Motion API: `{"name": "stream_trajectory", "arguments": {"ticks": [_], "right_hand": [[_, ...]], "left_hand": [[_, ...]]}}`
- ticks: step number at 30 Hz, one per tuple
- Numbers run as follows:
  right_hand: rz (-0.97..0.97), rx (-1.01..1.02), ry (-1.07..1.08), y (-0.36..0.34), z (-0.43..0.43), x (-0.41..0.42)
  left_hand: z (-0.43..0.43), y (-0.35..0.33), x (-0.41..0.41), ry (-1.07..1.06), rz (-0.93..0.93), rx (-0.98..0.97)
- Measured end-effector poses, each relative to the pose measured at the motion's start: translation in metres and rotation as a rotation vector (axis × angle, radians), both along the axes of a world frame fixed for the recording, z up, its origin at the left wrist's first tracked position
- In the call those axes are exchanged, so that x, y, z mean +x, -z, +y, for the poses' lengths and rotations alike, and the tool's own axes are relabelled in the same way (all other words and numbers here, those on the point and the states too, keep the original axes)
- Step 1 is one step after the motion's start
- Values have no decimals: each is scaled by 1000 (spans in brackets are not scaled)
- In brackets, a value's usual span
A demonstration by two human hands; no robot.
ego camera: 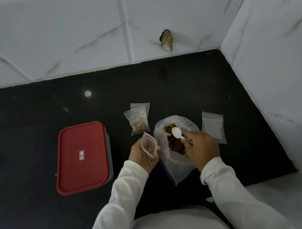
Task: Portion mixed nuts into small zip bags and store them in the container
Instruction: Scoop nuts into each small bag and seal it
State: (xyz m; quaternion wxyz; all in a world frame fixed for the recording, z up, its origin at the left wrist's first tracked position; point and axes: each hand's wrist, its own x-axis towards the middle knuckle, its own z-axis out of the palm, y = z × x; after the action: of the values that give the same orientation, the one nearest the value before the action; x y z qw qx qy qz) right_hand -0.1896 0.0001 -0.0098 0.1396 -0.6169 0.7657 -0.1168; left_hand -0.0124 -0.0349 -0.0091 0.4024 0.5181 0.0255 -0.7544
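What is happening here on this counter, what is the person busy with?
A person is portioning nuts. The left hand holds a small zip bag open. The right hand holds a white spoon in the mouth of the large bag of nuts. A filled small bag lies behind them, overlapping another; empty bags lie to the right. The red-lidded container stands closed on the left.

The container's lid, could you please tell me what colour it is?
The lid is red with a small white label, seen in the head view.
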Motion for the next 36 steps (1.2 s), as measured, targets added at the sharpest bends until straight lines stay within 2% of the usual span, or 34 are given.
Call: {"name": "stream_trajectory", "arguments": {"ticks": [3, 5, 10, 13, 15, 23, 36], "right_hand": [[139, -89, -95, -1, -10, 1], [212, -131, -149, -3, -16, 4], [310, 131, -241, 3, -21, 12], [324, 211, -273, 4, -24, 12], [280, 209, -287, 4, -26, 12], [14, 134, -119, -3, -21, 3], [-403, 266, 50, -1, -16, 4]], "left_hand": [[-3, 1, -1, 27, 19, 41], [-7, 0, 0, 80, 128, 123], [-12, 4, 0, 139, 188, 142], [-12, 10, 2, 150, 209, 136], [-12, 12, 1, 159, 195, 133], [-11, 16, 0, 148, 154, 179], [-12, 19, 0, 128, 108, 181]]}}
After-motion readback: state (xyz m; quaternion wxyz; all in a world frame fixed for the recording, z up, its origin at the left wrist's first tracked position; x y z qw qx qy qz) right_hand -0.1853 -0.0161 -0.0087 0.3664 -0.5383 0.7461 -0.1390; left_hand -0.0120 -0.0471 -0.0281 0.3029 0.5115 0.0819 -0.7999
